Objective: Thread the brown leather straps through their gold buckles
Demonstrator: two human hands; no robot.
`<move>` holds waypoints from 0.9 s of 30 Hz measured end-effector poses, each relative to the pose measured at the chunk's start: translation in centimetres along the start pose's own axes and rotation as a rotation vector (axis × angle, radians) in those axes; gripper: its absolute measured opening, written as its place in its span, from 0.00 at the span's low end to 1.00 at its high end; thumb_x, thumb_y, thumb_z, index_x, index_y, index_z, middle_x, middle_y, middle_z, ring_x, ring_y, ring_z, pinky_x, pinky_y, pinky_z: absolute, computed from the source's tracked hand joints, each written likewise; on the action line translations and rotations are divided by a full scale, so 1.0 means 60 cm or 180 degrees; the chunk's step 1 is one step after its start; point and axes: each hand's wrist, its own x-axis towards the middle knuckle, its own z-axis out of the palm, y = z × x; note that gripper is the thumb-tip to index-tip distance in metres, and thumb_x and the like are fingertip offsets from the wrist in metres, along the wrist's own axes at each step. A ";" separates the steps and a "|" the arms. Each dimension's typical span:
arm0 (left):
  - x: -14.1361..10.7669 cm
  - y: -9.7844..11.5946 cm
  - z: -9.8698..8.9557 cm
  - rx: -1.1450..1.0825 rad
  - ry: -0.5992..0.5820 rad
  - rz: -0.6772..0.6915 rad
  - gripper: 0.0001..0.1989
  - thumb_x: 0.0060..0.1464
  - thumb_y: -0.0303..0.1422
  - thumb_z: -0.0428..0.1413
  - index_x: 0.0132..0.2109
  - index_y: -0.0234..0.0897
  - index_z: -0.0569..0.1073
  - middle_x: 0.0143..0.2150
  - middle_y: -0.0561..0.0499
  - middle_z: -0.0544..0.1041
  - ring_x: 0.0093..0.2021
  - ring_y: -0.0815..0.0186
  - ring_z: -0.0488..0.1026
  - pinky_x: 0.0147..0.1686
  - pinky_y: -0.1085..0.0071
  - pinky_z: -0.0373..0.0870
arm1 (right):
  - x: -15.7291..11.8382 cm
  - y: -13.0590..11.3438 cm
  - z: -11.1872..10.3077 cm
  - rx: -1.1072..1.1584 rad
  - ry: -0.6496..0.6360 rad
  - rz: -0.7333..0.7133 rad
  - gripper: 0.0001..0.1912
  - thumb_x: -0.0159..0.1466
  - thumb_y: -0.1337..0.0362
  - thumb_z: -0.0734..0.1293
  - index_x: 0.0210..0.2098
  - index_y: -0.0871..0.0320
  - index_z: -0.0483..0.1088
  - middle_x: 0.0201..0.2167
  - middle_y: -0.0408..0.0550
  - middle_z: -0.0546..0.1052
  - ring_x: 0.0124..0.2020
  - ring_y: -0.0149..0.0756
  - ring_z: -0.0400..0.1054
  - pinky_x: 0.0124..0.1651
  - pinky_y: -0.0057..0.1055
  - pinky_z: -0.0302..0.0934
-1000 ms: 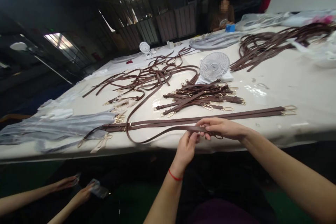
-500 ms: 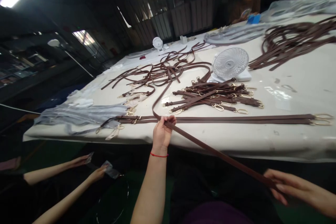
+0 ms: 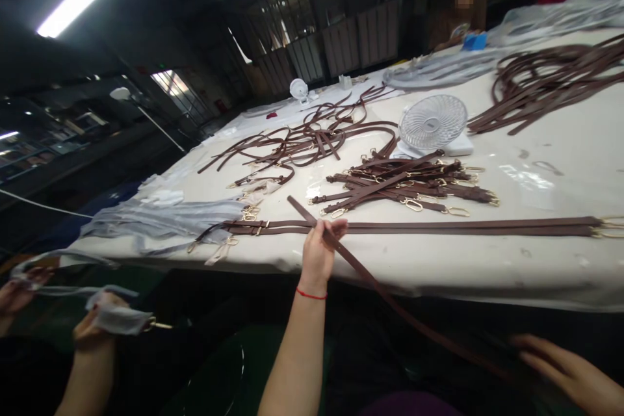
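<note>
"Where was the work?"

"At the near edge of the surface [image 3: 536, 273]. The left hand [image 3: 319, 257] was closed on a brown leather strap [image 3: 363, 270], with its short end poking out toward 11 o'clock and the long length sagging toward 4 o'clock."

"And the right hand [image 3: 570, 370]?"

"Low at 4 o'clock, near the strap's far end. Shadow hid whether it gripped anything."

"What step was that?"

"Seemingly checking the strap along its length. The slack looked to call for taking up."

"Any containers?"

"A small blue box [image 3: 474, 42] at 1 o'clock, contents hidden, and a plastic bag [image 3: 119, 320] in a co-worker's hands [image 3: 95, 322] at 8 o'clock."
</note>
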 end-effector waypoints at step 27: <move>0.020 -0.048 0.102 0.2200 -0.1129 0.0767 0.15 0.61 0.41 0.51 0.45 0.37 0.75 0.43 0.45 0.76 0.46 0.60 0.72 0.49 0.67 0.64 | 0.090 -0.181 0.152 0.1315 -0.0217 -0.0208 0.23 0.66 0.44 0.60 0.45 0.58 0.65 0.22 0.41 0.69 0.15 0.25 0.58 0.18 0.22 0.44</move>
